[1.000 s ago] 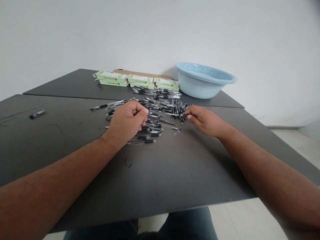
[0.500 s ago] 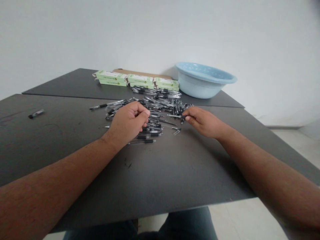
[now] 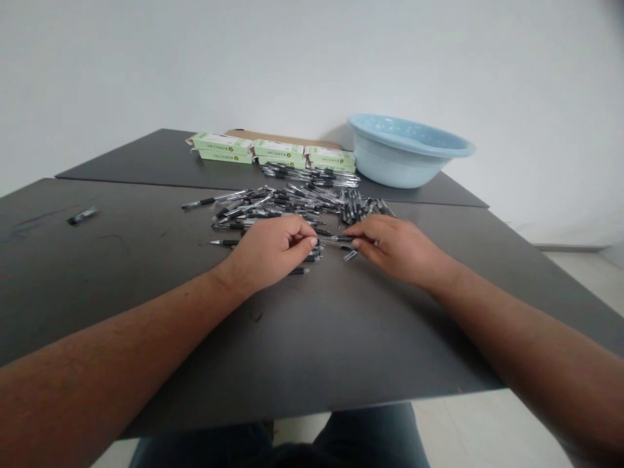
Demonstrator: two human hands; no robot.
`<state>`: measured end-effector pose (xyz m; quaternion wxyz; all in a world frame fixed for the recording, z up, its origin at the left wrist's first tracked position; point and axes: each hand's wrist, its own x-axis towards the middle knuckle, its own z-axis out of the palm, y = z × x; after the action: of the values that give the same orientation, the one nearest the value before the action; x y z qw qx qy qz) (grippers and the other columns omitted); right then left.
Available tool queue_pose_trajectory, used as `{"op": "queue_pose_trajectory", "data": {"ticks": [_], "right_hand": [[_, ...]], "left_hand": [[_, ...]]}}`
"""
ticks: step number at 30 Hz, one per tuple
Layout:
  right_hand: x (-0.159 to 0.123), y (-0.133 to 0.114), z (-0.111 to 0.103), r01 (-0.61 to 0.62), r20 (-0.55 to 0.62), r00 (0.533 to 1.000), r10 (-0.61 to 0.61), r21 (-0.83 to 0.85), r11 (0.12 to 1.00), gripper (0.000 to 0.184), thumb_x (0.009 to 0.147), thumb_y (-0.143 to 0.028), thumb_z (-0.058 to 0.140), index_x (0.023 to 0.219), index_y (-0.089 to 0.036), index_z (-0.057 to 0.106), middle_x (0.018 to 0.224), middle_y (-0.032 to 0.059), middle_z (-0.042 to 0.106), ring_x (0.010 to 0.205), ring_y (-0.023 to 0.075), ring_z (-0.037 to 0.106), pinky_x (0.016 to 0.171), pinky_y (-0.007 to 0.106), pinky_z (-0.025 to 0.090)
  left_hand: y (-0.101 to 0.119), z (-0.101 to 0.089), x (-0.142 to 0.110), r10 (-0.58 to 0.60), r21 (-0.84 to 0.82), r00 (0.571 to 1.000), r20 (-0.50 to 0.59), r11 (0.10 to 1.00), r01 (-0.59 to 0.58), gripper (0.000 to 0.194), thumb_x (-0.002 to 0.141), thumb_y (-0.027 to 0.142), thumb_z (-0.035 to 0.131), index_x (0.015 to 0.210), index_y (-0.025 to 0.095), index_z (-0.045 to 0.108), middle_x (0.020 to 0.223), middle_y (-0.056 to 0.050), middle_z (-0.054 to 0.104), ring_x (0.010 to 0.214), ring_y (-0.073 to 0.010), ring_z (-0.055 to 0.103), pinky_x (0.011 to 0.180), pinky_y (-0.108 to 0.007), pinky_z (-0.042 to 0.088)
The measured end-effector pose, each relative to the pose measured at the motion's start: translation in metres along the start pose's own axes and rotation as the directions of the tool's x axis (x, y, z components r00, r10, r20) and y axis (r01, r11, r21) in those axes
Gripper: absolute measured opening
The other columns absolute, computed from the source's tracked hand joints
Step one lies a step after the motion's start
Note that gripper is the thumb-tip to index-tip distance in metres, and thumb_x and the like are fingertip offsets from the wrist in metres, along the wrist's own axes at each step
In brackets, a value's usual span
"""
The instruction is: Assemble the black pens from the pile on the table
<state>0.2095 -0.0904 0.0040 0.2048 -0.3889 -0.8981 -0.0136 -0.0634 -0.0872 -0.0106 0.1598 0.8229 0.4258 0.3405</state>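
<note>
A clear pen with a black grip [image 3: 337, 238] lies level between my two hands, over the front of a pile of pens. Its right part is pinched by my right hand [image 3: 397, 250], thumb below and fingers above. The pen's left end meets the closed thumb and forefinger of my left hand [image 3: 273, 250]; the fingertips hide that end. Behind my hands the loose pile of similar pens [image 3: 302, 201] spreads across the dark table [image 3: 312, 344]. A small clear pen cap [image 3: 350, 255] rests on the table just below the held pen.
Light green boxes [image 3: 277, 151] stand in stacks at the back, with a row of pens [image 3: 312, 175] before them. To their right sits a light blue basin [image 3: 409, 159]. One short clear-and-black piece [image 3: 82, 216] lies far left. A seam crosses the table.
My hands have come together: the left moved right and slightly down, its fingertips now meeting the pen's left end. My right hand still holds the pen, now slightly lower. The view shifted slightly.
</note>
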Motion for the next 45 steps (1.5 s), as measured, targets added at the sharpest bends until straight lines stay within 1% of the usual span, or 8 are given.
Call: {"op": "queue_pose_trajectory", "data": {"ticks": [9, 17, 24, 28, 32, 38, 41, 45], "right_hand": [[-0.001, -0.015, 0.005, 0.033, -0.005, 0.999, -0.033, 0.009, 0.999, 0.024, 0.102, -0.022, 0.060, 0.120, -0.019, 0.075, 0.107, 0.0078, 0.081, 0.099, 0.0223, 0.076, 0.091, 0.033, 0.058], [-0.001, -0.014, 0.003, 0.038, -0.019, 0.999, -0.037, 0.006, 0.999, 0.025, 0.102, -0.022, 0.059, 0.119, -0.019, 0.076, 0.110, 0.0081, 0.082, 0.101, 0.0229, 0.077, 0.092, 0.035, 0.059], [-0.003, -0.017, 0.003, 0.009, -0.041, 0.999, -0.007, 0.049, 0.999, 0.024, 0.099, -0.026, 0.064, 0.121, -0.019, 0.073, 0.114, 0.0081, 0.081, 0.099, 0.0225, 0.076, 0.089, 0.035, 0.059], [-0.004, -0.017, 0.003, -0.017, -0.060, 0.998, 0.020, 0.061, 0.998, 0.019, 0.093, -0.022, 0.069, 0.112, -0.021, 0.070, 0.102, 0.0048, 0.079, 0.087, 0.0199, 0.074, 0.082, 0.032, 0.057], [-0.004, -0.015, 0.002, -0.029, -0.080, 0.996, 0.033, 0.050, 0.998, 0.015, 0.087, -0.018, 0.072, 0.101, -0.022, 0.067, 0.094, 0.0033, 0.074, 0.083, 0.0195, 0.071, 0.078, 0.031, 0.054], [-0.003, -0.018, -0.003, 0.033, -0.062, 0.998, -0.031, 0.033, 0.999, 0.009, 0.098, -0.021, 0.062, 0.105, -0.022, 0.068, 0.101, 0.0082, 0.075, 0.092, 0.0233, 0.071, 0.081, 0.035, 0.054], [-0.003, -0.018, -0.003, 0.032, -0.051, 0.998, -0.031, 0.019, 0.999, 0.017, 0.104, -0.024, 0.054, 0.110, -0.022, 0.070, 0.103, 0.0092, 0.076, 0.096, 0.0240, 0.071, 0.086, 0.036, 0.054], [-0.004, -0.015, -0.001, -0.031, -0.068, 0.997, 0.033, 0.035, 0.999, 0.015, 0.097, -0.025, 0.065, 0.112, -0.021, 0.066, 0.105, 0.0084, 0.075, 0.095, 0.0240, 0.071, 0.084, 0.035, 0.054]], "left_hand": [[0.002, 0.003, -0.001, 0.125, 0.054, 0.990, 0.069, 0.990, -0.129, 0.013, 0.095, 0.026, 0.065, 0.093, 0.021, 0.076, 0.084, 0.001, 0.076, 0.077, -0.0152, 0.069, 0.070, -0.027, 0.044], [0.003, 0.003, -0.002, 0.097, -0.005, 0.994, 0.055, 0.995, -0.097, 0.011, 0.093, 0.026, 0.067, 0.097, 0.020, 0.075, 0.084, 0.001, 0.077, 0.076, -0.0145, 0.070, 0.071, -0.026, 0.046], [0.005, 0.001, -0.002, 0.102, 0.032, 0.994, 0.043, 0.994, -0.103, 0.009, 0.092, 0.025, 0.066, 0.090, 0.020, 0.073, 0.080, 0.001, 0.075, 0.073, -0.0145, 0.067, 0.067, -0.027, 0.043], [0.005, 0.000, -0.002, 0.083, 0.030, 0.996, 0.033, 0.996, -0.084, 0.009, 0.092, 0.026, 0.066, 0.088, 0.020, 0.072, 0.077, 0.002, 0.073, 0.071, -0.0146, 0.066, 0.066, -0.027, 0.043], [0.006, 0.000, -0.002, 0.081, 0.023, 0.996, 0.027, 0.996, -0.082, 0.009, 0.092, 0.024, 0.065, 0.086, 0.020, 0.071, 0.077, 0.002, 0.073, 0.070, -0.0142, 0.065, 0.066, -0.027, 0.043], [0.008, -0.003, -0.003, 0.135, -0.002, 0.990, 0.029, 0.991, -0.135, 0.011, 0.093, 0.023, 0.062, 0.087, 0.020, 0.070, 0.078, 0.001, 0.073, 0.070, -0.0142, 0.065, 0.068, -0.027, 0.045], [0.008, -0.003, -0.004, 0.133, 0.015, 0.991, 0.022, 0.991, -0.134, 0.011, 0.093, 0.023, 0.062, 0.087, 0.020, 0.070, 0.079, 0.001, 0.073, 0.071, -0.0145, 0.065, 0.068, -0.027, 0.045], [0.007, -0.002, -0.004, 0.131, 0.017, 0.991, 0.027, 0.991, -0.132, 0.011, 0.093, 0.023, 0.062, 0.086, 0.020, 0.070, 0.077, 0.001, 0.072, 0.071, -0.0147, 0.064, 0.067, -0.028, 0.044]]}}
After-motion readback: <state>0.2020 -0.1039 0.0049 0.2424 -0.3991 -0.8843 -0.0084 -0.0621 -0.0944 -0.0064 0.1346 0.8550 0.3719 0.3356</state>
